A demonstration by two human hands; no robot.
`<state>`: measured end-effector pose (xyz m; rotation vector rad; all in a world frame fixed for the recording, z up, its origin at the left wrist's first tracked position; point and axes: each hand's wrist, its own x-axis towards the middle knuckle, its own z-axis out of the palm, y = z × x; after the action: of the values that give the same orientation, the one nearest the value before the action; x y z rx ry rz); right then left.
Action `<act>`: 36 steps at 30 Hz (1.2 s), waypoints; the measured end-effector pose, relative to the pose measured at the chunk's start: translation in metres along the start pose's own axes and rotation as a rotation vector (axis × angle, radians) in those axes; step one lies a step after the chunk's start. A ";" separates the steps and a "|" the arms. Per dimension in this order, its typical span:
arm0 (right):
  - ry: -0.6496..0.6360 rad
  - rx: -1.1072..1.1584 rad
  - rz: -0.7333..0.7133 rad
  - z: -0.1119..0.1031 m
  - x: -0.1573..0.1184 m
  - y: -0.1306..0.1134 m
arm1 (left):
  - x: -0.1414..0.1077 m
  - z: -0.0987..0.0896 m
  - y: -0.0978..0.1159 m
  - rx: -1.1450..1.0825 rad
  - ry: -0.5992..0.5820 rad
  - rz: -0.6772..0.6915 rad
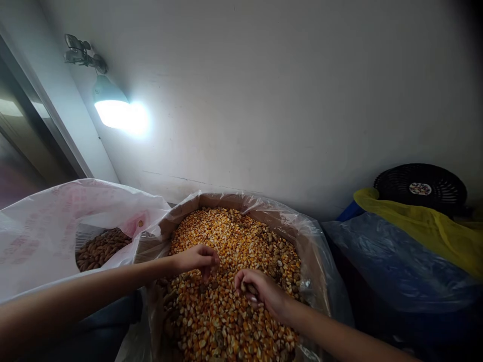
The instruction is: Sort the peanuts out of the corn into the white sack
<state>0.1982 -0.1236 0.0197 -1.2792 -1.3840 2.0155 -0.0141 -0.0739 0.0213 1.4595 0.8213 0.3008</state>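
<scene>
A cardboard box [313, 266] lined with clear plastic holds a heap of yellow-orange corn kernels [226, 329], with brown pods that look like unshelled peanuts [279, 251] scattered among them, mostly along the right side. Just above the kernels, my left hand [202, 259] is closed with its fingers bent down; whatever is between them is hidden. Lower and to the right, my right hand [260, 291] curls its fingers round brown pods, apparently peanuts, part of which show beside the thumb.
Left of the box stands an open white plastic bag [113, 201] with brown almond-like nuts [101, 249] inside. A lit lamp [113, 103] is clamped near the wall [264, 100]. At right are a blue plastic bag [396, 261], yellow mesh [422, 226] and a black fan-like round grille [418, 188].
</scene>
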 end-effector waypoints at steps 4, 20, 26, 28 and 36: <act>-0.056 0.132 0.172 -0.002 0.005 -0.003 | 0.001 -0.006 -0.002 -0.443 0.055 -0.065; 0.053 -1.440 -0.328 0.030 0.035 -0.011 | -0.026 0.009 -0.005 1.385 -0.069 0.274; 0.144 -0.601 -0.136 0.018 0.036 -0.014 | -0.028 0.005 0.006 0.626 0.100 0.089; 0.132 -0.336 -0.028 0.010 0.032 -0.013 | -0.026 0.003 0.009 0.176 0.201 0.012; -0.105 0.449 0.181 -0.021 0.005 -0.009 | -0.018 0.001 0.019 -0.764 0.159 -0.107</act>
<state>0.2116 -0.1047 0.0232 -1.1381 -0.8049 2.3687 -0.0208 -0.0833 0.0448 0.6816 0.7859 0.5803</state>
